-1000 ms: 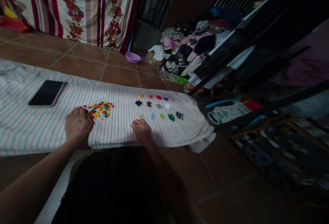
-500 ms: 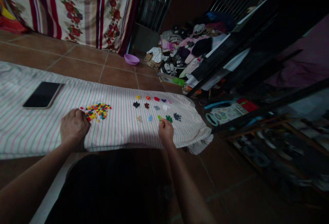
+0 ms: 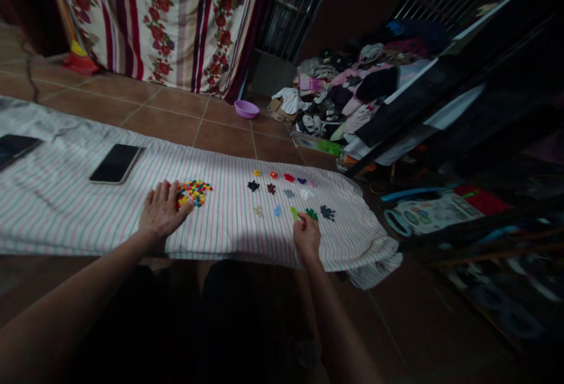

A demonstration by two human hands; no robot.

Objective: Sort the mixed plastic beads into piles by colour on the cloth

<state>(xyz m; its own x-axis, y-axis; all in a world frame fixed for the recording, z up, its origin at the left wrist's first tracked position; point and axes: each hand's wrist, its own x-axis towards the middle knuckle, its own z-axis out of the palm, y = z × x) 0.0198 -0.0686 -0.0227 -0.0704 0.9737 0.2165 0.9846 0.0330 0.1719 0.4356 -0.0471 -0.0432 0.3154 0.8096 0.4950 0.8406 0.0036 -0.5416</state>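
Observation:
My left hand (image 3: 162, 211) lies palm down on the striped cloth, fingers stretched out, touching the near-left side of a mixed heap of small coloured pieces (image 3: 197, 191). Further right, my right hand (image 3: 307, 236) is closed, fingertips pinched beside a small lime-green pile (image 3: 294, 212); what they hold, if anything, is too small to make out. Around it are single-colour piles: dark green (image 3: 312, 214), dark grey (image 3: 327, 213), light blue (image 3: 277, 211) and beige (image 3: 258, 211). Behind them sit black (image 3: 253, 186), brown (image 3: 271, 188), red (image 3: 289, 177) and several other small piles.
The striped cloth (image 3: 229, 219) covers a long low surface. A phone (image 3: 116, 164) lies left of the heap, another dark device (image 3: 15, 148) at the far left. Beyond are a purple basin (image 3: 247, 109) on the tiles, a flowered curtain (image 3: 185, 32) and heaped clothes (image 3: 343, 87).
My left hand has gone from curled to flattened with its fingers stretched out beside the heap. My right hand stays by the lime-green pile, still pinched. The view has swung left.

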